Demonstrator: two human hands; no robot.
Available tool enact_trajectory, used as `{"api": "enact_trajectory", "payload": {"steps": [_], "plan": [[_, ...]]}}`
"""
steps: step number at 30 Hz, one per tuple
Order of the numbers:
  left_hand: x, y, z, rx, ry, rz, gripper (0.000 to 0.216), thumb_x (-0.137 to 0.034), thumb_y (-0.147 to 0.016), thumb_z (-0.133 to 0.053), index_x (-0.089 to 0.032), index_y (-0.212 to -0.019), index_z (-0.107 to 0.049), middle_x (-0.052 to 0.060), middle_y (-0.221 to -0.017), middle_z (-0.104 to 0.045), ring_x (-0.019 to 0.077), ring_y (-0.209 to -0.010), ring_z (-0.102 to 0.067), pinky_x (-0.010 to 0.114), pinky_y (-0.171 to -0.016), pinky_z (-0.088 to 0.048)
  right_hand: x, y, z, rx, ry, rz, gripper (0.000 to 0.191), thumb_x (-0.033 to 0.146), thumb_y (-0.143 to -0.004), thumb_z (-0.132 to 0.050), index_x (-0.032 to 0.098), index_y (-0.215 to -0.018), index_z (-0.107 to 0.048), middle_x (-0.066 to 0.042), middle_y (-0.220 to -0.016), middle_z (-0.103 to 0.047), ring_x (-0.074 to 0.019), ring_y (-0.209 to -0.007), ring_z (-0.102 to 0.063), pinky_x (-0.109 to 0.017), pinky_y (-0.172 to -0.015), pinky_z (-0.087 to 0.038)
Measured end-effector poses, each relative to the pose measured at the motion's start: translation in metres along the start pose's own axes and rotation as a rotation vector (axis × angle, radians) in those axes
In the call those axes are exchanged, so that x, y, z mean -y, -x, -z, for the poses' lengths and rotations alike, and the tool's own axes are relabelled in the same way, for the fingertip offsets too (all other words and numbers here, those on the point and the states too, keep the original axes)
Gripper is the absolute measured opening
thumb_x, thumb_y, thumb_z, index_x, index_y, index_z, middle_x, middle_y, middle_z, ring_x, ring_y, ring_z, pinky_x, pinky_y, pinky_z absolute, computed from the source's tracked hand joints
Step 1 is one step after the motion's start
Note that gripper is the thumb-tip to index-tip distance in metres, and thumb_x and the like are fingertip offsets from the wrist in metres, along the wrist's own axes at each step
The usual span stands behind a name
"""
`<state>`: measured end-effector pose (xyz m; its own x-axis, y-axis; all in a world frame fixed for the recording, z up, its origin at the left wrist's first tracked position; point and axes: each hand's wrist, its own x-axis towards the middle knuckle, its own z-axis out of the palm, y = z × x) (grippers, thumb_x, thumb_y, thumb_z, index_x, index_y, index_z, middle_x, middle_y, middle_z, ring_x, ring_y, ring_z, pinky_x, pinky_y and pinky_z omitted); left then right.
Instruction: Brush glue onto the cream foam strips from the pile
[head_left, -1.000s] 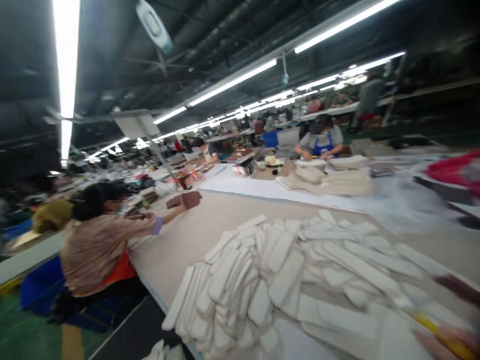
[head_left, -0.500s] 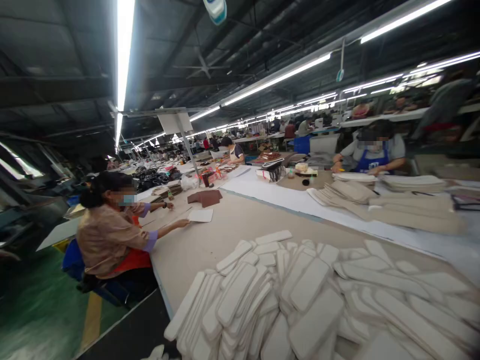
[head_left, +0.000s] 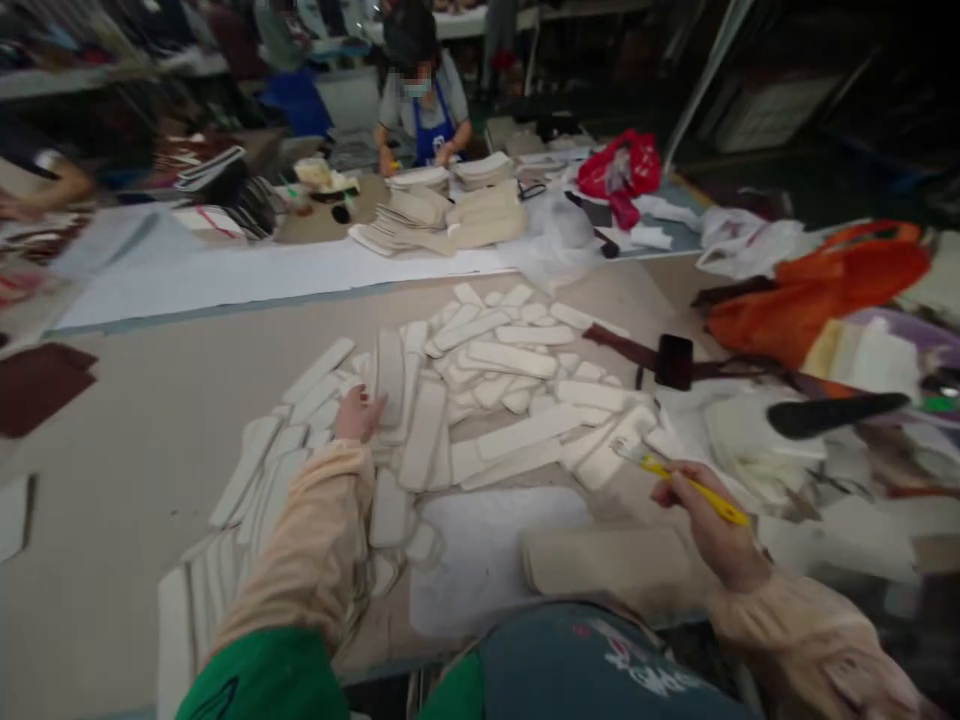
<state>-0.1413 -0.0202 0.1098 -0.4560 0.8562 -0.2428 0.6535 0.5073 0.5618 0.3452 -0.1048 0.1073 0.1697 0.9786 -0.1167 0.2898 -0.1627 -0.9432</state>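
A wide heap of flat, cream, oblong padded pieces (head_left: 480,390) covers the tan table (head_left: 150,420) in front of me. My left hand (head_left: 358,412) reaches forward onto the left part of the heap, its fingers resting on one of the pieces; whether it grips one is unclear. My right hand (head_left: 709,525) is closed round a yellow-handled brush (head_left: 679,477), whose pale bristle end hovers over the pieces at the heap's right edge. A single larger cream piece (head_left: 611,562) lies on white paper (head_left: 487,545) near the table's front edge.
A dark hammer-like tool (head_left: 671,360) lies right of the heap. Orange bags (head_left: 817,285) and a red bag (head_left: 619,170) sit at the right. Across the table a person in a blue apron (head_left: 424,100) works beside stacked cream pieces (head_left: 450,210). Brown pieces (head_left: 37,380) lie far left.
The view has dropped from the hall and the co-worker at the left down onto the table. Both my hands have come into view, the left on the heap, the right with the brush.
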Motion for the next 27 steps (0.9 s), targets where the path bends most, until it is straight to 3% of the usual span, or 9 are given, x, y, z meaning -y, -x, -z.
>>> {"api": "enact_trajectory", "payload": {"steps": [1, 3, 6, 8, 12, 15, 22, 27], "plan": [[0.008, 0.002, -0.009, -0.112, -0.047, -0.043, 0.056, -0.045, -0.079, -0.051, -0.011, -0.123, -0.045, 0.018, -0.123, -0.051, 0.0312, -0.114, -0.048, 0.049, -0.097, -0.036, -0.004, 0.008, 0.008, -0.011, -0.022, -0.035, 0.028, 0.046, -0.081, -0.057, 0.022, -0.093, -0.057, 0.000, -0.068, -0.060, -0.0159, -0.064, -0.055, -0.029, -0.063, -0.048], [0.022, 0.024, -0.033, -0.142, -0.052, -0.212, 0.058, -0.048, -0.077, -0.054, -0.012, -0.122, -0.048, 0.016, -0.120, -0.053, 0.0291, -0.112, -0.050, 0.046, -0.097, -0.038, -0.012, 0.026, 0.023, -0.023, -0.096, -0.125, 0.028, 0.047, -0.081, -0.056, 0.021, -0.092, -0.056, 0.000, -0.065, -0.058, -0.0155, -0.062, -0.055, -0.029, -0.059, -0.047], [0.028, 0.092, -0.083, 0.078, -0.011, -0.503, 0.054, -0.052, -0.077, -0.055, -0.016, -0.117, -0.052, 0.013, -0.116, -0.057, 0.0263, -0.112, -0.051, 0.044, -0.099, -0.039, -0.027, 0.051, 0.039, -0.032, -0.247, -0.210, 0.025, 0.046, -0.082, -0.054, 0.023, -0.090, -0.056, 0.001, -0.063, -0.056, -0.0142, -0.058, -0.052, -0.027, -0.055, -0.045], [0.022, 0.147, -0.116, 0.227, -0.011, -0.656, 0.063, -0.055, -0.072, -0.061, -0.019, -0.123, -0.049, 0.014, -0.122, -0.053, 0.0274, -0.116, -0.048, 0.046, -0.100, -0.038, -0.037, 0.064, 0.043, -0.024, -0.307, -0.202, 0.024, 0.046, -0.083, -0.051, 0.023, -0.088, -0.058, 0.001, -0.062, -0.053, -0.0141, -0.057, -0.051, -0.027, -0.053, -0.043], [-0.001, 0.225, -0.157, 0.414, 0.002, -0.807, 0.090, -0.058, -0.061, -0.071, -0.021, -0.135, -0.036, 0.016, -0.133, -0.042, 0.0310, -0.123, -0.040, 0.050, -0.101, -0.037, -0.048, 0.081, 0.044, 0.009, -0.364, -0.155, 0.032, 0.048, -0.086, -0.044, 0.022, -0.086, -0.062, 0.000, -0.059, -0.050, -0.0155, -0.057, -0.050, -0.029, -0.054, -0.041], [-0.010, 0.243, -0.168, 0.433, -0.024, -0.813, 0.094, -0.054, -0.057, -0.075, -0.020, -0.136, -0.035, 0.017, -0.133, -0.041, 0.0331, -0.122, -0.039, 0.054, -0.101, -0.035, -0.050, 0.086, 0.048, -0.017, -0.341, -0.125, 0.031, 0.047, -0.085, -0.046, 0.021, -0.082, -0.063, 0.000, -0.057, -0.049, -0.0154, -0.056, -0.048, -0.029, -0.054, -0.041], [-0.010, 0.247, -0.176, 0.425, -0.064, -0.776, 0.088, -0.044, -0.057, -0.077, -0.019, -0.132, -0.039, 0.016, -0.128, -0.046, 0.0326, -0.119, -0.043, 0.054, -0.099, -0.036, -0.044, 0.100, 0.064, 0.049, -0.006, -0.121, 0.027, 0.045, -0.074, -0.061, 0.020, -0.085, -0.064, 0.001, -0.062, -0.057, -0.0153, -0.055, -0.051, -0.027, -0.053, -0.041], [-0.007, 0.250, -0.178, 0.426, -0.075, -0.768, 0.085, -0.048, -0.060, -0.074, -0.017, -0.131, -0.040, 0.017, -0.127, -0.048, 0.0315, -0.118, -0.045, 0.053, -0.099, -0.036, -0.041, 0.104, 0.041, 0.259, 0.000, -0.110, 0.021, 0.041, -0.077, -0.059, 0.021, -0.083, -0.063, 0.002, -0.062, -0.057, -0.0149, -0.057, -0.053, -0.026, -0.054, -0.042]]}}
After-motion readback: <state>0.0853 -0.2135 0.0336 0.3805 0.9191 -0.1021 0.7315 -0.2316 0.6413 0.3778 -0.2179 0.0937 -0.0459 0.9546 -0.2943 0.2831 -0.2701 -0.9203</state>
